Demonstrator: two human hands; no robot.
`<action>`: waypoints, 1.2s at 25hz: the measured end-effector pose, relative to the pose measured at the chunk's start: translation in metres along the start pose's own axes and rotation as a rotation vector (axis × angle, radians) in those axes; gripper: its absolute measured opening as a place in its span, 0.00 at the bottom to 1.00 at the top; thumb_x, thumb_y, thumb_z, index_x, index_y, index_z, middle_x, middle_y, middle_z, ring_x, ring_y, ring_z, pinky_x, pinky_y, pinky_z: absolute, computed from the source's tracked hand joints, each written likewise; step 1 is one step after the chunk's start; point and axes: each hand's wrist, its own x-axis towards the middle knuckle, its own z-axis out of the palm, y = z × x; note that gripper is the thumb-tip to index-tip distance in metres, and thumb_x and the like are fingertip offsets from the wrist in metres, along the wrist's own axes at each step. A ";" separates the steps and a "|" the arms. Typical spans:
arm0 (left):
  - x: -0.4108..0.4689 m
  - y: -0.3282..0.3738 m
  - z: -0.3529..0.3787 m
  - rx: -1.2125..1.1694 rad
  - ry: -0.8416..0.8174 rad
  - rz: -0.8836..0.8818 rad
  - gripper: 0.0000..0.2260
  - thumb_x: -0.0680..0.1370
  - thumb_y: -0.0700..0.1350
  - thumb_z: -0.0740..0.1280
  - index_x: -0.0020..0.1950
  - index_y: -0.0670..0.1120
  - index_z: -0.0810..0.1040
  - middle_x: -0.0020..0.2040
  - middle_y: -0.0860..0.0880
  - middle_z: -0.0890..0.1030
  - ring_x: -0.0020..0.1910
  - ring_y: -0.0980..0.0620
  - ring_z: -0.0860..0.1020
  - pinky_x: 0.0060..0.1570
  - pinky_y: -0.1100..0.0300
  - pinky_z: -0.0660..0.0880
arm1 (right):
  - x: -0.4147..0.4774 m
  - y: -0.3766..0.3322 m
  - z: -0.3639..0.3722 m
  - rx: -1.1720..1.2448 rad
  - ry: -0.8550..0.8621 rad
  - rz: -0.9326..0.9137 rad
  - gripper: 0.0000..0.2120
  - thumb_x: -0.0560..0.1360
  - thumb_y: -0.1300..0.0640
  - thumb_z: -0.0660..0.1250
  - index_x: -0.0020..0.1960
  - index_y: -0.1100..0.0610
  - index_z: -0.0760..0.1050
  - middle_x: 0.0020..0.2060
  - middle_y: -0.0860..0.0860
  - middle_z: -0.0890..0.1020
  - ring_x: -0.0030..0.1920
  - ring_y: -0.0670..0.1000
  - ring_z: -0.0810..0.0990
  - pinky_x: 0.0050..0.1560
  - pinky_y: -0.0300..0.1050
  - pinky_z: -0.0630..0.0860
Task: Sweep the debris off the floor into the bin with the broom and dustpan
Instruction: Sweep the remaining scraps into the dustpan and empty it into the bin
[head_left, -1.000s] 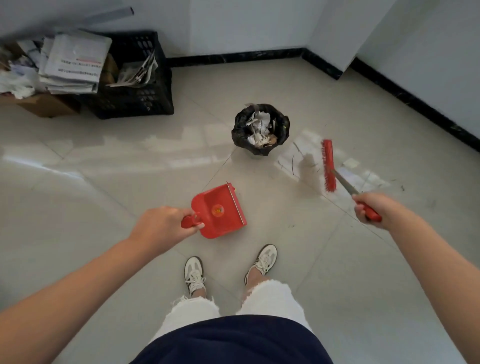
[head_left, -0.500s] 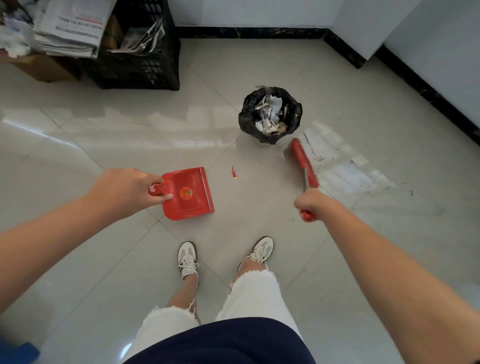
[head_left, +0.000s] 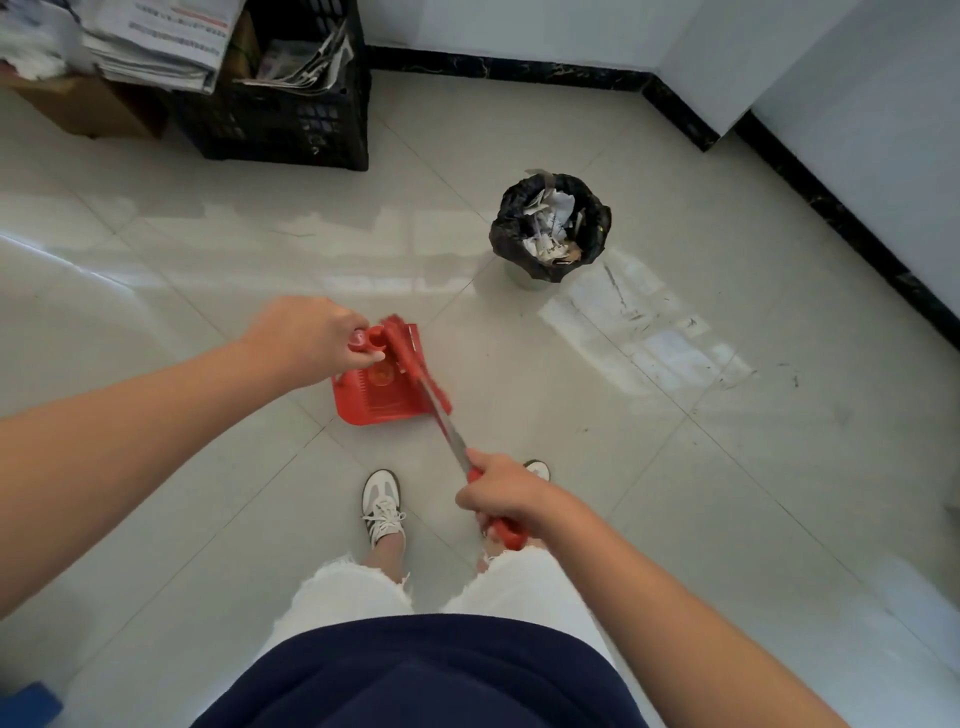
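Note:
A red dustpan (head_left: 376, 400) sits low over the pale tiled floor in front of my feet, and my left hand (head_left: 306, 335) grips its handle. My right hand (head_left: 501, 493) holds the red grip of a short broom (head_left: 415, 364). The broom's red bristle head lies across the top and right side of the dustpan, blurred by motion. A small bin (head_left: 550, 226) lined with a black bag stands farther off to the right, filled with torn paper scraps. I see no loose debris in the pan; the brush hides part of it.
A black plastic crate (head_left: 291, 119) with newspapers stands at the back left, next to a cardboard box (head_left: 78, 104) under stacked papers. Scuffed, dusty tiles (head_left: 649, 332) lie right of the bin. A dark skirting (head_left: 857, 228) runs along the white walls. My white shoes (head_left: 382, 504) are below the dustpan.
The broom head has swung left from beside the bin onto the dustpan. The small red scrap seen on the floor earlier is gone from sight. The view has tilted down.

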 end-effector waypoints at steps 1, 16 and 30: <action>-0.007 -0.007 0.003 -0.016 -0.005 0.005 0.18 0.74 0.64 0.64 0.40 0.50 0.77 0.36 0.48 0.79 0.43 0.44 0.80 0.34 0.58 0.67 | -0.008 -0.002 -0.002 0.031 0.002 -0.002 0.20 0.71 0.67 0.57 0.62 0.56 0.69 0.27 0.54 0.67 0.18 0.48 0.64 0.21 0.35 0.60; -0.101 -0.116 0.043 -0.235 0.113 -0.255 0.18 0.73 0.66 0.64 0.51 0.55 0.82 0.45 0.50 0.84 0.48 0.45 0.80 0.40 0.57 0.72 | 0.000 -0.028 -0.020 0.311 0.338 0.041 0.30 0.74 0.70 0.55 0.73 0.52 0.62 0.29 0.52 0.66 0.18 0.44 0.64 0.18 0.31 0.62; -0.080 -0.102 0.052 -0.231 0.035 -0.224 0.20 0.72 0.68 0.62 0.51 0.55 0.82 0.48 0.52 0.84 0.51 0.48 0.80 0.45 0.55 0.76 | -0.042 0.026 0.001 0.146 -0.008 0.076 0.35 0.71 0.69 0.57 0.73 0.44 0.63 0.27 0.52 0.65 0.20 0.44 0.61 0.18 0.34 0.59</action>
